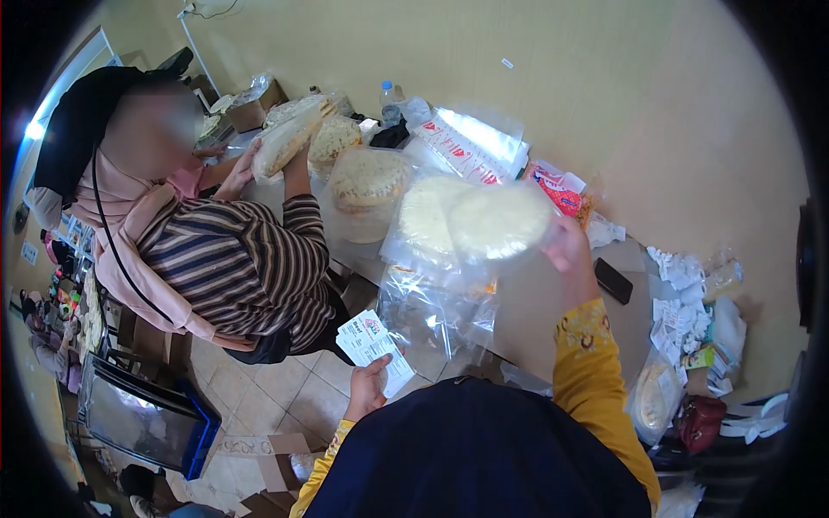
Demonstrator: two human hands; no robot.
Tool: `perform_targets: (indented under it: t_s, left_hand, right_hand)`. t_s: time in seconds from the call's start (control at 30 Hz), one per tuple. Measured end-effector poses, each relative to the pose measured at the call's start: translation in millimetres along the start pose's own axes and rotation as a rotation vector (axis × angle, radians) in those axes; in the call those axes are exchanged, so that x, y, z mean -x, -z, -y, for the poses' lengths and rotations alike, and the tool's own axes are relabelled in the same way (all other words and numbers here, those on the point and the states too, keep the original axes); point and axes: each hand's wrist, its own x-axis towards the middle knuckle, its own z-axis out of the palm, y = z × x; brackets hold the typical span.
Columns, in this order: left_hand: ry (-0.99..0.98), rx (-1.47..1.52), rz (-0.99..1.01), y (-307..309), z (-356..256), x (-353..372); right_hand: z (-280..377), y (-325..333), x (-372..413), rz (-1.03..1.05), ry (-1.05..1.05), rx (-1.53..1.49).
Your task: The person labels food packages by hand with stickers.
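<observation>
My left hand (367, 390) grips a small stack of printed white labels (370, 344) with a red logo, held low in front of the table. My right hand (569, 245) pinches the right edge of a clear bag around a round, pale, flat pizza (501, 222). This bagged pizza is tilted above the table and partly overlaps another pale bagged pizza (425, 214) to its left. Farther left lies a bagged pizza with a browner, speckled top (371, 180). Loose clear plastic bags (440, 311) hang over the table's front edge.
A co-worker in a striped top (233, 250) stands at left, holding another bagged pizza (287, 142). On the grey table (540, 302) are a black phone (612, 281), printed plastic sheets (462, 142), a water bottle (389, 102) and crumpled label backing (678, 324).
</observation>
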Motion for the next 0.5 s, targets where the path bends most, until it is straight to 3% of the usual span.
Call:
perform_targets:
  t_s: [0.03,0.1,0.17,0.23,0.27,0.33,0.4,0.5]
  left_hand:
    - [-0.008,0.019,0.005,-1.5,0.7,-0.7]
    - [-0.019,0.001,0.043,-2.8,2.4,-2.8]
    - [-0.011,-0.011,0.042,-8.7,5.5,-1.5]
    - [0.008,-0.02,0.01,-22.1,4.5,2.5]
    - [0.018,-0.025,0.009,-24.3,7.8,0.4]
    - [0.037,-0.042,0.006,-27.6,14.1,-3.9]
    - [0.026,-0.071,-0.02,-41.1,17.2,-4.1]
    - [0.031,-0.098,-0.021,-56.7,25.1,-4.8]
  right_hand:
    - [5.7,2.4,17.6,-0.082,0.053,0.002]
    - [-12.7,117.1,6.7,0.069,-0.066,-0.161]
    - [-37.9,121.7,40.3,-0.392,0.134,-0.186]
    - [-86.8,191.7,56.7,-0.372,0.222,-0.311]
    - [-95.2,193.6,76.8,-0.42,0.147,-0.224]
    - [-94.6,184.8,96.9,-0.56,-0.071,0.138]
    - [-85.6,175.7,110.5,-0.717,-0.366,0.697]
    - [-74.2,170.4,102.9,-0.838,0.236,1.728]
